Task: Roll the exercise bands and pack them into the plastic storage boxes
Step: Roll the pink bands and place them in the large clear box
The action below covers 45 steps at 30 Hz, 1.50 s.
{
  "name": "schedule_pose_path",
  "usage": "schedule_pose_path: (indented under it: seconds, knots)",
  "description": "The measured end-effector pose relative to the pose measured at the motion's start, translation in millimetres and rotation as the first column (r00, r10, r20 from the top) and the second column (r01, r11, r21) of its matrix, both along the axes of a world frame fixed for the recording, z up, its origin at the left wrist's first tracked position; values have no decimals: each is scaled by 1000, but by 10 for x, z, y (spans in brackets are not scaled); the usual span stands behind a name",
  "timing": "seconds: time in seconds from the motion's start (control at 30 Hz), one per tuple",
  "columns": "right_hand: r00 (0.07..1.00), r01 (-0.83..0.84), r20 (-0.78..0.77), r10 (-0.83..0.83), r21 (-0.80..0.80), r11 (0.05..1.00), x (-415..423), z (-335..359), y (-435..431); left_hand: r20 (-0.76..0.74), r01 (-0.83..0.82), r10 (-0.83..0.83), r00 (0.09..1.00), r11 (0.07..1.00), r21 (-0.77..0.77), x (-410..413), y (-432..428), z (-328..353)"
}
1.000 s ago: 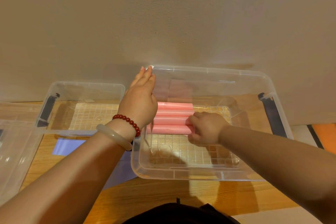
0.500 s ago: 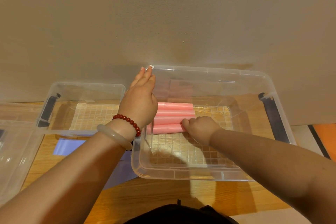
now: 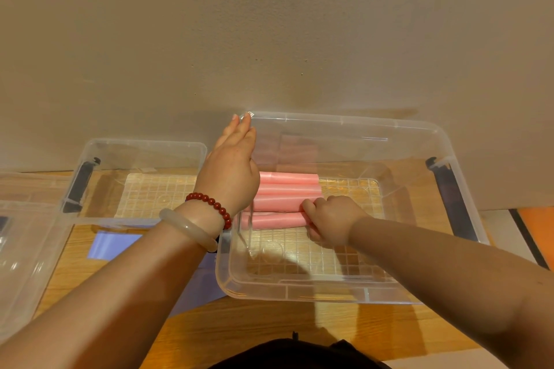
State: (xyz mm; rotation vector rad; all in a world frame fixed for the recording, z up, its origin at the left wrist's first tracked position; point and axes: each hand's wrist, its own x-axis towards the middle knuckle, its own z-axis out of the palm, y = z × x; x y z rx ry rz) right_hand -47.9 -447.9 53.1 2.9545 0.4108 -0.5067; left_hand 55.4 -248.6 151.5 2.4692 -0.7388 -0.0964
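Observation:
Several pink rolled exercise bands [image 3: 287, 198] lie side by side at the back left of the large clear storage box [image 3: 329, 293]. My right hand [image 3: 329, 220] is inside the box with its fingers curled on the right end of the nearest pink roll [image 3: 275, 220]. My left hand [image 3: 232, 171], fingers straight, rests flat against the box's left wall, its fingertips at the back left corner. A purple band [image 3: 120, 247] lies flat on the table between the boxes, partly hidden under my left arm.
A second, smaller clear box [image 3: 141, 147] stands to the left against the wall, with nothing seen inside. A clear lid [image 3: 24, 249] lies at the far left. The boxes sit on a wooden table [image 3: 269, 326] against a beige wall [image 3: 269, 39].
My right hand slid left along the nearest pink roll and now curls on its right end. My left hand stayed on the box's left wall.

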Motion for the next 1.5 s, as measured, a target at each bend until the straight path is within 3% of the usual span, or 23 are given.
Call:
schedule_pose_path:
  seconds: [0.2, 0.57, 0.8, 1.37, 1.5]
  knots:
    - [995, -82, -65, 75, -111, 990, 87, -24, 124, 13, 0, 0, 1000, 1000, 1, 3, -8, 0]
    - [990, 53, -128, -54, -14, 998, 134, 51, 129, 8, 3, -3, 1000, 1000, 11, 6, -12, -4]
    - [991, 38, -126, -44, -45, 998, 115, -20, 142, 9, 5, -5, 1000, 1000, 13, 7, -7, 5]
    - [999, 23, -35, -23, 8, 1000, 67, 56, 83, 6, 0, 0, 1000, 999, 32, -8, -12, 34]
    - [989, 134, 53, -135, 31, 991, 65, 149, 13, 7, -1, 1, 1000, 1000, 29, -3, -9, 24]
